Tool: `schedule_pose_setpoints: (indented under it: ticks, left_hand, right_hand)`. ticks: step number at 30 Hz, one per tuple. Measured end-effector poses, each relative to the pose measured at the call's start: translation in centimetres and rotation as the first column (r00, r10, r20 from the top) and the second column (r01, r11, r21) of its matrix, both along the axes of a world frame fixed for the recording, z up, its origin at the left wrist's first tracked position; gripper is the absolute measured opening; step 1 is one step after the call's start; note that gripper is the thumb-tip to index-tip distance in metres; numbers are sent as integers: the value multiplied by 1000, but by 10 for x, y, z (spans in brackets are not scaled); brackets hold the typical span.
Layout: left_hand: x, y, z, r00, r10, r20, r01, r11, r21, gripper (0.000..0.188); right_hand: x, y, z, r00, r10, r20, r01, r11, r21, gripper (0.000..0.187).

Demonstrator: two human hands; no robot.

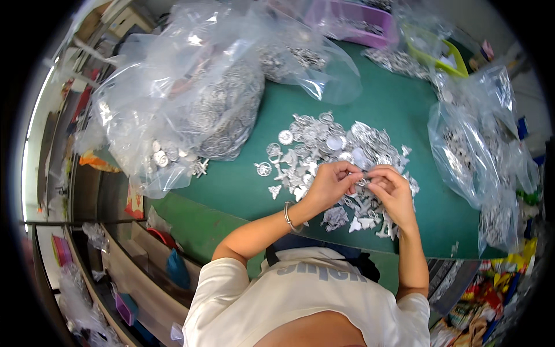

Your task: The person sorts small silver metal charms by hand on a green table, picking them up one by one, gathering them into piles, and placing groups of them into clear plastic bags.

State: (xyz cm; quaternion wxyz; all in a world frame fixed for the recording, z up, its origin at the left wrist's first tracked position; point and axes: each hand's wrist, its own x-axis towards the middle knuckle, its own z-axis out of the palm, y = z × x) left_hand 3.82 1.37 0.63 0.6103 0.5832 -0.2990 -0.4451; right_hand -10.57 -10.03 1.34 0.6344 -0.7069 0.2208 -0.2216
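Both my hands meet over a heap of silver metal charms (315, 136) on the green table (404, 98). Fingers and thumb pinched, my left hand (334, 184) grips one side of a small silver metal charm (362, 181). My right hand (393, 194) pinches its other side, the fingertips nearly touching those of the left. Fingers cover most of the piece, so its exact shape is hidden. Round openwork charms (263, 169) lie at the heap's left edge. Close to my body, below the hands, sits a small cluster of grey pieces (335, 218).
Large clear plastic bags full of metal pieces (222, 110) stand at the back left. More filled bags (462, 144) line the right edge. A purple bin (378, 39) and a yellow-green basket (459, 61) are at the back. Open drawers (156, 260) stand at lower left.
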Motion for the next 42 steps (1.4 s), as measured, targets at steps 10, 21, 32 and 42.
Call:
schedule_pose_setpoints:
  ticks: [10, 21, 32, 42]
  left_hand:
    - [137, -73, 83, -172, 374, 911, -255, 877, -408, 25]
    - [58, 3, 17, 336, 195, 921, 2, 978, -207, 27]
    - [25, 13, -32, 437, 83, 896, 17, 995, -101, 32]
    - [40, 35, -31, 444, 206, 872, -172, 975, -143, 23]
  right_hand:
    - [-2, -17, -4, 972, -106, -210, -36, 815, -579, 22]
    - [9, -25, -3, 979, -112, -171, -40, 718, -695, 34]
    - [1, -27, -38, 982, -124, -141, -53, 540, -840, 11]
    - [-16, -27, -12, 940, -59, -335, -232, 610, -757, 26]
